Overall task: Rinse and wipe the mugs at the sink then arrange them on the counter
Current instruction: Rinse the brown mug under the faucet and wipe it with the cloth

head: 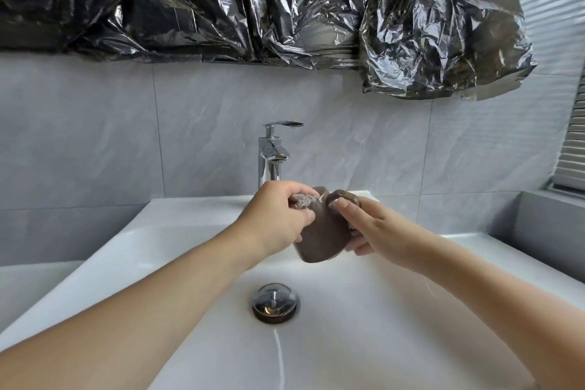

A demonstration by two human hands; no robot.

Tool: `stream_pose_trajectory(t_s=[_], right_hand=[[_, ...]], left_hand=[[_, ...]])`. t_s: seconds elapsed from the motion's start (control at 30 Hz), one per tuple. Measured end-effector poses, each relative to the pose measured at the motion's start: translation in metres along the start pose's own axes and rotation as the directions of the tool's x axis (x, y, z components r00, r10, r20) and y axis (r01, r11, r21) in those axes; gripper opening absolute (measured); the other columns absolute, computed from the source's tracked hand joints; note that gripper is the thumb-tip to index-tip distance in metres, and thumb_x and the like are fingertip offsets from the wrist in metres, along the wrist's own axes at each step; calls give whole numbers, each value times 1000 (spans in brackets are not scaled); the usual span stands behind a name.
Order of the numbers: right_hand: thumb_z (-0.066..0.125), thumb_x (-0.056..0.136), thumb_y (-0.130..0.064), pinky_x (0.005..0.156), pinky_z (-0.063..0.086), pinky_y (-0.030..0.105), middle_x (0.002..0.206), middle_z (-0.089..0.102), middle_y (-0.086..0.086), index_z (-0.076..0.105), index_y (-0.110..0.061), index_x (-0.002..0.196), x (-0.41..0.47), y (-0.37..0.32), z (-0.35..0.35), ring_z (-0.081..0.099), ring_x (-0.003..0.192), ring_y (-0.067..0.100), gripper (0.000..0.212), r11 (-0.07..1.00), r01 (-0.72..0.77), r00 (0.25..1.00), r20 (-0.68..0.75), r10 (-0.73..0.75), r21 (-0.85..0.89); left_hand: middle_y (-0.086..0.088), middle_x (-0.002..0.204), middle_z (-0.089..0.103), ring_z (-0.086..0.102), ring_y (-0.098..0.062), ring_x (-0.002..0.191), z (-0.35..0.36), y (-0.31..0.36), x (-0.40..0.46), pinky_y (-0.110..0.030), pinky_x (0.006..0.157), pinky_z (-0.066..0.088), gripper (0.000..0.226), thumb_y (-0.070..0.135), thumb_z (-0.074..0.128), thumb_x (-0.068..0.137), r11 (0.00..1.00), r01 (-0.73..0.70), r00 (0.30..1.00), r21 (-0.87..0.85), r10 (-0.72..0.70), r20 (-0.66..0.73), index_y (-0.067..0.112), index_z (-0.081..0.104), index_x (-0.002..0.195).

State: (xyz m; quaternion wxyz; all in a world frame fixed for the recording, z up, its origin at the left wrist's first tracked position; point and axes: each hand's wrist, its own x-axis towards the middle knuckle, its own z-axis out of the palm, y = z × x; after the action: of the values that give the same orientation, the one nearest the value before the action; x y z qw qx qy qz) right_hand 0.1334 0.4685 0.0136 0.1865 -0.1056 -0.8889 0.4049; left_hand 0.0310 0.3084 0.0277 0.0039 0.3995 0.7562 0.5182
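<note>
A dark brown mug is held tilted above the white sink basin, its base toward me and its mouth toward the faucet. My right hand grips the mug by its handle side, fingers curled round it. My left hand pinches a small grey cloth at the mug's rim and partly covers the mug's left side. The mug's inside is hidden from me.
A chrome faucet stands behind the hands with no water running. A chrome drain plug sits in the basin below. Grey counter lies to the right, more counter at the left. Crinkled black plastic hangs over the tiled wall.
</note>
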Motion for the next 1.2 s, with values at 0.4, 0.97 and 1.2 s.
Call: stream_pose_trajectory(t_s=[0.4,0.97,1.2], right_hand=[[52,95,-57,66,43,31,82,56,-2,50,-10,85,-1,1,-12,53,76,20,48,957,104,984,-113,-139,-273],[82,58,-20,79,59,28,114,69,0,47,-28,123,1,5,-8,70,93,6,74,916,152,988,-86,-130,370],[83,56,-23,82,60,36,116,68,4,44,-30,126,-1,6,-12,69,102,20,81,948,188,980,-114,-164,256]], left_hand=[[-13,90,66,59,-20,69,2,0,5,-21,43,45,21,-8,61,89,824,316,946,-470,-309,94,2,66,107],[-4,84,70,67,-12,62,-2,7,8,-25,51,54,29,5,64,91,623,301,945,-721,-295,140,13,63,119],[-2,64,67,62,-15,57,-19,8,14,-25,57,48,11,1,60,92,697,179,913,-695,-381,-147,12,62,91]])
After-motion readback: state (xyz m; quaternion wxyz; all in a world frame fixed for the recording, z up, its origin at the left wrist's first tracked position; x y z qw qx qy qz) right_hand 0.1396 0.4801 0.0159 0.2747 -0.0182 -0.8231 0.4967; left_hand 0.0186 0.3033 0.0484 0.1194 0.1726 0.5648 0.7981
